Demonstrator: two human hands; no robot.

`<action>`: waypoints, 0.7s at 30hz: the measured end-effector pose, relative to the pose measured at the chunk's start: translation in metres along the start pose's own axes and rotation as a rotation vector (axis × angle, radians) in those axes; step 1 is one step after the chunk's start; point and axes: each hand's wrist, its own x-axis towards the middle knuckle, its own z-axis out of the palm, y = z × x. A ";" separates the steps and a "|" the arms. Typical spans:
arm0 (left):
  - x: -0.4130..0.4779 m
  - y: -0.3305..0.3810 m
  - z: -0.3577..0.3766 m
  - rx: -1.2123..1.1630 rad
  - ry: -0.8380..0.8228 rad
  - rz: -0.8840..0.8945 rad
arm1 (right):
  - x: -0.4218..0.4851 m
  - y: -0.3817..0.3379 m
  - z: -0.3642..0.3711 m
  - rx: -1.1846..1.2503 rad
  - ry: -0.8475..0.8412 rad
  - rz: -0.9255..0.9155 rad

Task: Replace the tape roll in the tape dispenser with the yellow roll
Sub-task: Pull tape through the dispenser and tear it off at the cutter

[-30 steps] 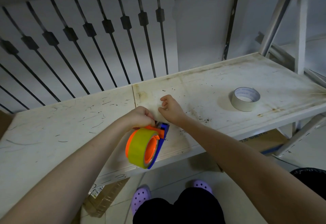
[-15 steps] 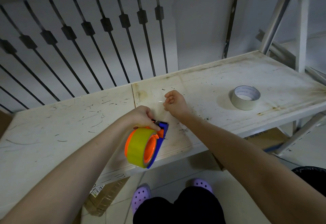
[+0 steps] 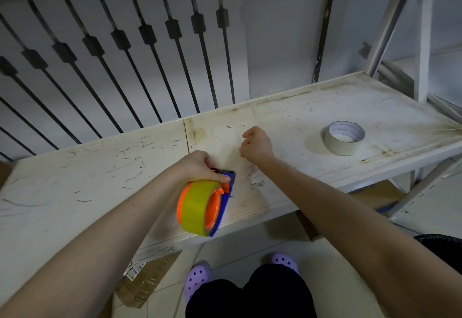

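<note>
My left hand point(image 3: 197, 166) squeezes the tape dispenser point(image 3: 226, 192); the yellow roll point(image 3: 197, 207) sits on it, just below. My right hand point(image 3: 256, 144) pinches the faint tape end. Pulling crooked could tear it.

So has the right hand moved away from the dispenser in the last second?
Yes. The right hand has drawn back from the tape dispenser, farther onto the shelf and toward the white tape roll.

The right hand point(image 3: 256, 144) now sits farther from the dispenser point(image 3: 226, 187), a clear tape strip stretched between them.
</note>
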 end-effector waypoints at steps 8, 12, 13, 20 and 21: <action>-0.009 -0.002 -0.013 -0.139 -0.184 -0.071 | -0.010 0.007 -0.006 -0.074 -0.118 -0.090; -0.016 -0.001 -0.017 -0.088 -0.238 -0.125 | -0.016 0.005 0.004 -0.138 -0.149 -0.267; -0.018 0.002 -0.016 -0.042 -0.249 -0.127 | -0.017 0.005 0.006 -0.163 -0.146 -0.276; -0.037 0.015 -0.016 0.194 -0.225 -0.057 | -0.023 0.010 -0.002 -0.083 0.044 -0.129; -0.039 0.015 -0.017 0.224 -0.241 -0.041 | -0.024 0.007 -0.003 -0.057 0.052 -0.116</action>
